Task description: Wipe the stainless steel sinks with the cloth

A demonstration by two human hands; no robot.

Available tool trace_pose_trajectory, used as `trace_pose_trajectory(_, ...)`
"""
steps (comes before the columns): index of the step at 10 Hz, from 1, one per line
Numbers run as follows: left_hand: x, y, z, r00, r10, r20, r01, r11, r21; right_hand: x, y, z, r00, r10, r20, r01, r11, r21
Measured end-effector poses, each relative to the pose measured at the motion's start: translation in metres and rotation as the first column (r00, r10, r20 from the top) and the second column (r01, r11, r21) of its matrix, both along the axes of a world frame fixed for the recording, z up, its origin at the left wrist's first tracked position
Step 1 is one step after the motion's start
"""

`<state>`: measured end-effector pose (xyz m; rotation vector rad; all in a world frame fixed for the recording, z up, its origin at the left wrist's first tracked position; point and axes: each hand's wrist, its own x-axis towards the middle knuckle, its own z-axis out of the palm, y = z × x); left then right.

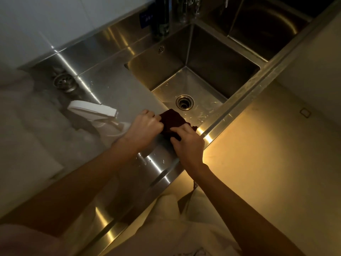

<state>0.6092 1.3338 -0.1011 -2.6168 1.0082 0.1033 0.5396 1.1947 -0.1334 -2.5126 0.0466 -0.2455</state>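
Cloth: we see a dark maroon crumpled cloth (172, 122) at the near-left corner of the square stainless steel sink basin (206, 60), on the rim where basin meets tabletop.
Left hand: left hand (145, 126) has its fingers curled round the cloth's left edge — grip closed on the cloth.
Right hand: right hand (190, 143) lies over the cloth's near-right part, fingers bent onto it; its grip holds the cloth too.
Sink: basin is deep, with a round metal drain (184, 102) in its floor, just beyond the cloth; we see droplets on the floor near it.
Second sink: another stainless basin (273, 24) sits to the far right, dark inside.
Tabletop: brushed stainless steel tabletop (103, 85) to the left of the basin, wet specks near the front edge.
Spray bottle: a white plastic trigger spray bottle (96, 109) stands just left of the left hand, partly hidden by the wrist.
Strainer: a round metal strainer (63, 82) lies far left — well apart from the cloth.
Faucet: dark faucet column (162, 17) rises behind the basin.
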Motion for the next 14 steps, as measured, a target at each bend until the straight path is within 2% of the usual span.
trace_pose_trajectory(1, -0.010, 0.003, -0.009, 0.999, -0.037, -0.032, 0.040, 0.995, 0.093, -0.009, 0.008, -0.007, 1.000, 0.007, -0.022, -0.008, 0.999, -0.044)
trace_pose_trajectory(2, -0.014, 0.007, -0.020, 0.996, 0.001, -0.084, 0.014, 0.984, 0.179, -0.018, 0.017, -0.019, 0.999, 0.025, -0.028, -0.027, 0.996, -0.083)
trace_pose_trajectory(3, -0.014, 0.010, -0.027, 0.996, 0.031, -0.087, -0.012, 0.978, 0.208, -0.025, 0.023, -0.033, 0.999, 0.043, -0.029, -0.047, 0.990, -0.132)
trace_pose_trajectory(5, -0.013, 0.014, -0.032, 0.996, -0.009, -0.089, 0.031, 0.969, 0.244, -0.025, 0.033, -0.047, 0.997, 0.040, -0.062, -0.051, 0.982, -0.184)
trace_pose_trajectory(6, -0.012, 0.014, -0.034, 0.996, 0.006, -0.090, 0.018, 0.964, 0.264, -0.022, 0.036, -0.051, 0.966, 0.073, -0.248, -0.131, 0.966, -0.222)
trace_pose_trajectory(7, -0.012, 0.015, -0.034, 0.996, 0.034, -0.083, -0.010, 0.961, 0.276, -0.026, 0.039, -0.054, 0.944, 0.095, -0.315, -0.175, 0.956, -0.235)
trace_pose_trajectory(9, -0.015, 0.019, -0.036, 0.993, 0.084, -0.088, -0.068, 0.982, 0.175, -0.044, 0.038, -0.048, 0.961, 0.131, -0.243, -0.180, 0.965, -0.191)
trace_pose_trajectory(11, -0.022, 0.015, -0.033, 0.994, 0.082, -0.069, -0.078, 0.995, 0.064, -0.043, 0.024, -0.036, 0.957, 0.138, -0.254, -0.192, 0.961, -0.199)
trace_pose_trajectory(13, -0.023, 0.006, -0.028, 0.973, 0.173, -0.154, -0.205, 0.953, -0.224, -0.031, -0.011, -0.014, 0.968, 0.107, -0.228, -0.148, 0.975, -0.167)
trace_pose_trajectory(14, -0.026, -0.005, -0.026, 0.966, 0.192, -0.172, -0.233, 0.936, -0.265, -0.033, -0.036, 0.001, 0.976, 0.087, -0.202, -0.126, 0.974, -0.190)
